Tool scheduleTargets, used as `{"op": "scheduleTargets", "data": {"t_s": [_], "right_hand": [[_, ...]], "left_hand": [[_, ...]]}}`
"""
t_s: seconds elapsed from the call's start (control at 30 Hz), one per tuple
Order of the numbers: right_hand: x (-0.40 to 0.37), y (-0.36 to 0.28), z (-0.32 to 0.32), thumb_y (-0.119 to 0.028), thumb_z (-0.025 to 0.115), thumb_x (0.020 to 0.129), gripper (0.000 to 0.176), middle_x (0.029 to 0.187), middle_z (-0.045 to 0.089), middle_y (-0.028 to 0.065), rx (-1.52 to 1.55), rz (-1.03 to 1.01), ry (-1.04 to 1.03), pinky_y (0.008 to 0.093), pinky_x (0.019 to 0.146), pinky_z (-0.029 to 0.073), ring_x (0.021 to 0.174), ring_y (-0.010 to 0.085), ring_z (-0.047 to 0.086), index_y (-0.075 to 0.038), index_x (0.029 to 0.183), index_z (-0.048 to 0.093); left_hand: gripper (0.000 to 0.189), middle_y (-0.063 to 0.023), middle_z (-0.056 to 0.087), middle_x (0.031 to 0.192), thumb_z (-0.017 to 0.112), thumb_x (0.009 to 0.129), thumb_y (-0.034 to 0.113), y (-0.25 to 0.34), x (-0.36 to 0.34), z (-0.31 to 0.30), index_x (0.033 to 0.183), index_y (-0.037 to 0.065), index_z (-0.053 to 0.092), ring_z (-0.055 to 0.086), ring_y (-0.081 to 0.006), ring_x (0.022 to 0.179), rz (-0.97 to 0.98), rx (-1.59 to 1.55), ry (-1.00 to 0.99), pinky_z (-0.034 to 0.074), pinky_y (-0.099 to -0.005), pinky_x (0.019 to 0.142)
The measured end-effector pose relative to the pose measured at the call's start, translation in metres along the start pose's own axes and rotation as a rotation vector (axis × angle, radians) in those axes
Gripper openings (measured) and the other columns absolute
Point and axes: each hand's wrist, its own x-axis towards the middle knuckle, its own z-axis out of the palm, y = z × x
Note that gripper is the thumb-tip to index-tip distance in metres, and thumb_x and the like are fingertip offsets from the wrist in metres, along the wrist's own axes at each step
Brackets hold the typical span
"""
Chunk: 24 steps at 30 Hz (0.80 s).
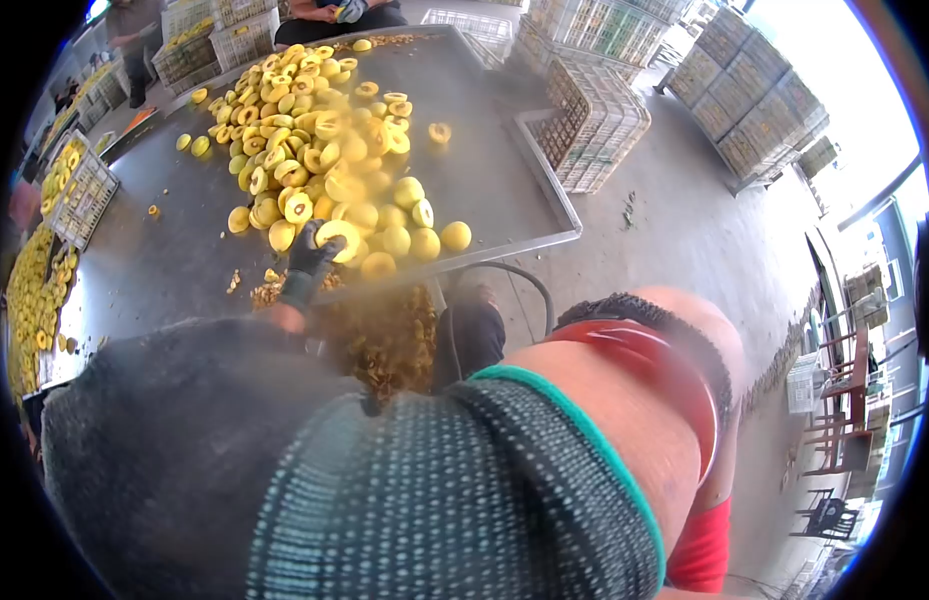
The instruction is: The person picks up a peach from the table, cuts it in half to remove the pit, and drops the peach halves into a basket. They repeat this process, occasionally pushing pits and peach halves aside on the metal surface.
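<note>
"At the near side of the grey metal desk (pixel 464 190), what lies closest?"

"First, a dark grey, fuzzy sleeve (pixel 184 410). Ahead of it, a mass of brownish scraps (pixel 399 345) sits below the desk's near edge, presumably so that pieces can drop there directly."

"State of the hands?"

"The left hand (pixel 309 255), in a dark glove, is closed on one side of a yellow, round fruit half (pixel 348 238) at the near end of the heap. Its hollowed face is turned toward the wearer, probably for inspection. The right hand cannot be made out; its state cannot be told."

"Position of the other fruit?"

"Directly beyond: a loose heap of yellow fruit (pixel 284 150), whole and halved, its near end beside the left hand, likely to shorten the reach. The desk's raised edge probably retains rolling pieces."

"Beyond the desk?"

"Off its right edge, a whitish, slatted plastic crate (pixel 594 125) rests on the grey floor (pixel 674 240). At the far edge is a co-worker's gloved hand (pixel 353 10). Farther right, crates form a compact block (pixel 749 85), presumably to save floor space."
</note>
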Motion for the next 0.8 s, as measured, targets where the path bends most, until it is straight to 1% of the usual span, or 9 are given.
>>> {"op": "scheduleTargets", "data": {"t_s": [0.1, 0.23, 0.33, 0.4, 0.47, 0.53, 0.63, 0.67, 0.8], "right_hand": [[-0.005, -0.009, 0.001, -0.022, 0.060, 0.078, 0.027, 0.071, 0.061, 0.0144, -0.025, -0.027, 0.048, 0.0399, 0.056, 0.051, 0.066, 0.0315, 0.064, 0.000, 0.093, 0.053], [-0.021, -0.012, 0.010, -0.022, 0.060, 0.078, 0.026, 0.069, 0.061, 0.0141, -0.068, 0.021, 0.176, 0.0399, 0.055, 0.051, 0.064, 0.0315, 0.063, -0.001, 0.091, 0.053], [-0.046, 0.012, 0.031, -0.021, 0.061, 0.079, 0.023, 0.066, 0.059, 0.0139, 0.010, 0.247, 0.316, 0.0406, 0.053, 0.050, 0.060, 0.0333, 0.062, -0.002, 0.088, 0.052], [-0.060, 0.037, 0.053, -0.017, 0.064, 0.078, 0.021, 0.059, 0.054, 0.0134, 0.215, 0.467, 0.293, 0.0419, 0.050, 0.045, 0.057, 0.0355, 0.059, -0.002, 0.081, 0.050], [-0.071, 0.079, 0.101, -0.016, 0.064, 0.080, 0.021, 0.060, 0.054, 0.0140, 0.137, 0.443, 0.406, 0.0433, 0.050, 0.042, 0.056, 0.0351, 0.058, -0.003, 0.079, 0.047], [-0.079, 0.114, 0.159, -0.014, 0.063, 0.081, 0.021, 0.059, 0.054, 0.0155, 0.003, 0.439, 0.519, 0.0444, 0.050, 0.040, 0.055, 0.0369, 0.056, -0.003, 0.078, 0.046], [-0.080, 0.129, 0.204, -0.015, 0.063, 0.082, 0.022, 0.061, 0.053, 0.0167, 0.211, 0.449, 0.559, 0.0445, 0.050, 0.040, 0.057, 0.0396, 0.055, -0.002, 0.080, 0.045], [-0.078, 0.132, 0.212, -0.015, 0.063, 0.082, 0.022, 0.062, 0.053, 0.0172, 0.204, 0.427, 0.573, 0.0450, 0.050, 0.040, 0.058, 0.0404, 0.055, -0.002, 0.081, 0.045], [-0.076, 0.144, 0.233, -0.016, 0.062, 0.082, 0.022, 0.064, 0.055, 0.0189, 0.168, 0.383, 0.633, 0.0468, 0.051, 0.042, 0.062, 0.0425, 0.056, -0.001, 0.085, 0.046]], "left_hand": [[0.046, -0.0062, 0.064, 0.095, 0.073, 0.076, 0.025, 0.011, -0.031, -0.011, 0.112, 0.003, 0.055, 0.063, -0.0130, 0.068, -0.040, -0.227, 0.189, 0.053, -0.0256, 0.053], [0.037, -0.0069, 0.063, 0.102, 0.067, 0.080, 0.017, 0.060, -0.072, -0.031, 0.112, 0.002, 0.055, 0.061, -0.0161, 0.082, 0.650, 0.405, 0.295, 0.051, -0.0292, 0.068], [0.031, -0.0074, 0.062, 0.108, 0.062, 0.083, 0.011, 0.094, -0.128, -0.039, 0.112, 0.001, 0.056, 0.060, -0.0184, 0.093, 1.075, 0.918, 0.282, 0.050, -0.0320, 0.079], [0.028, -0.0093, 0.061, 0.110, 0.051, 0.091, 0.013, 0.110, -0.143, -0.027, 0.116, 0.001, 0.054, 0.057, -0.0181, 0.100, 0.551, 0.422, 0.177, 0.048, -0.0316, 0.084], [0.028, -0.0100, 0.059, 0.112, 0.044, 0.096, 0.016, 0.108, -0.159, -0.016, 0.118, 0.000, 0.053, 0.056, -0.0177, 0.103, 0.261, -0.028, 0.155, 0.047, -0.0310, 0.086], [0.030, -0.0097, 0.059, 0.111, 0.041, 0.098, 0.018, 0.108, -0.164, -0.009, 0.118, 0.001, 0.053, 0.056, -0.0171, 0.102, 0.243, -0.333, 0.168, 0.046, -0.0302, 0.086], [0.031, -0.0092, 0.058, 0.110, 0.037, 0.099, 0.020, 0.113, -0.176, 0.001, 0.119, 0.001, 0.052, 0.056, -0.0164, 0.101, 0.182, -0.497, 0.178, 0.046, -0.0296, 0.087], [0.031, -0.0090, 0.058, 0.109, 0.038, 0.099, 0.022, 0.115, -0.180, 0.004, 0.119, 0.002, 0.052, 0.055, -0.0160, 0.102, 0.164, -0.520, 0.181, 0.043, -0.0294, 0.092], [0.034, -0.0095, 0.058, 0.110, 0.040, 0.099, 0.026, 0.099, -0.182, 0.006, 0.119, 0.003, 0.052, 0.055, -0.0167, 0.103, 0.307, -0.284, 0.203, 0.044, -0.0301, 0.089]]}}
